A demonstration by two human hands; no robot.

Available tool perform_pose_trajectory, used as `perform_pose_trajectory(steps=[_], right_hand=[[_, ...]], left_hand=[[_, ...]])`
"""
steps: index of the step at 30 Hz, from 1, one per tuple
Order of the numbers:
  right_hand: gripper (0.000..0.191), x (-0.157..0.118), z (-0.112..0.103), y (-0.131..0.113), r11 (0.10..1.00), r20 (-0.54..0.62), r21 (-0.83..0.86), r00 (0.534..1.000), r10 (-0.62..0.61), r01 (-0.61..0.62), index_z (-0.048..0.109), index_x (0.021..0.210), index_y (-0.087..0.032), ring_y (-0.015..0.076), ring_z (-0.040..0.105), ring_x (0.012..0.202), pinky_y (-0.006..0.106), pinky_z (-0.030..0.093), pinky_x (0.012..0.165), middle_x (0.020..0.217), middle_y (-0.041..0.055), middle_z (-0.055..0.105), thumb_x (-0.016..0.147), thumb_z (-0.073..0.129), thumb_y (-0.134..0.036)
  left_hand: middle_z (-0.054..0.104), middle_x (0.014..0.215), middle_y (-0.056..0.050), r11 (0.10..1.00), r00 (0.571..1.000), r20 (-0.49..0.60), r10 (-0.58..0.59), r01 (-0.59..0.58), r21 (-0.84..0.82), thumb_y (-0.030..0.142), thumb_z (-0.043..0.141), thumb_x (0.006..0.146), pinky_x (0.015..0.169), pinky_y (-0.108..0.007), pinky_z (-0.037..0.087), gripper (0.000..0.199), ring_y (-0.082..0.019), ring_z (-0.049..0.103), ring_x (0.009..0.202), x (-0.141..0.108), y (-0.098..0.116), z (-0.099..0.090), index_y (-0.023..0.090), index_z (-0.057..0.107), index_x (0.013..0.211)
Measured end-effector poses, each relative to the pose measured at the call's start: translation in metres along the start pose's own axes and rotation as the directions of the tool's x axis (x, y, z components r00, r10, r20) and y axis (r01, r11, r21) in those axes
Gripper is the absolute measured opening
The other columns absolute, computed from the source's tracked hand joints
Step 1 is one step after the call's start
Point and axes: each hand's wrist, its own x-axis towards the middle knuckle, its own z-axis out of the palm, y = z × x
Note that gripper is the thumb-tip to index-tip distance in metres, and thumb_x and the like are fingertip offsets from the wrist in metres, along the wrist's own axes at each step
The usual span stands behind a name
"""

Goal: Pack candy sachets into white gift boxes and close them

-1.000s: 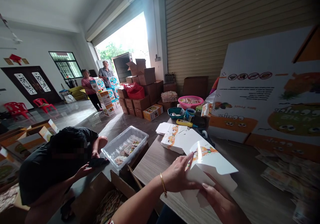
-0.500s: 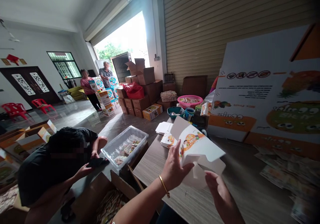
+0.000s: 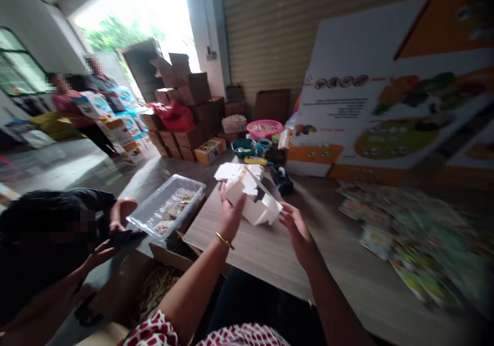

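A folded white carton (image 3: 252, 204) with a printed side hangs low over the wooden table (image 3: 239, 233). My left hand (image 3: 231, 215), a gold bangle on its wrist, presses its straight fingers against the carton's left end. My right hand (image 3: 298, 233) stands spread at the carton's right corner, its fingertips close to it and holding nothing. Just behind lies a small pile of flat white cartons (image 3: 233, 171). The carton's underside is hidden from this angle.
A clear plastic tray (image 3: 165, 207) of packets sits left of the table, beside a seated person (image 3: 42, 222). A black tape dispenser (image 3: 281, 180) stands at the far edge. Loose printed sheets (image 3: 401, 238) lie to the right, below a large printed carton sheet (image 3: 386, 99).
My view has swung down and left. The carton has dropped lower and closer to the table, and my right hand has moved away from under it, with the hands now wider apart.
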Motion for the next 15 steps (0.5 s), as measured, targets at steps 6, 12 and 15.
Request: perform_pose_trajectory(steps=[6,12,15], right_hand=[[0.092,0.020,0.028,0.022,0.953,0.127,0.215,0.974,0.189,-0.213,0.037,0.158,-0.030,0.0307,0.051,0.142,0.046,0.053,0.106,0.157,0.0075,0.051,0.083,0.062,-0.078],[0.082,0.035,0.046,0.055,0.956,-0.179,0.220,0.956,0.233,-0.192,0.037,0.156,-0.025,0.0273,0.068,0.116,0.040,0.056,0.096,0.136,0.0096,0.067,0.088,0.061,-0.064],[0.070,0.036,0.039,0.065,0.967,-0.284,0.145,0.927,0.243,-0.209,0.044,0.150,-0.026,0.0286,0.066,0.120,0.042,0.053,0.100,0.134,0.0082,0.068,0.092,0.054,-0.063]], left_hand=[[0.057,0.149,-0.016,0.997,0.997,-0.015,-0.075,0.075,-0.003,0.052,0.082,0.080,0.110,-0.044,0.051,0.105,-0.031,0.059,0.133,-0.009,-0.014,0.011,0.025,0.022,0.162],[0.048,0.156,-0.015,0.978,0.998,0.058,-0.006,-0.006,0.209,0.061,0.073,0.085,0.121,-0.045,0.039,0.090,-0.030,0.047,0.145,-0.021,-0.033,0.014,0.025,0.032,0.157],[0.037,0.162,-0.017,0.898,0.995,0.070,0.065,-0.089,0.432,0.072,0.059,0.089,0.129,-0.048,0.023,0.077,-0.031,0.028,0.156,-0.019,-0.035,0.007,0.021,0.049,0.145]])
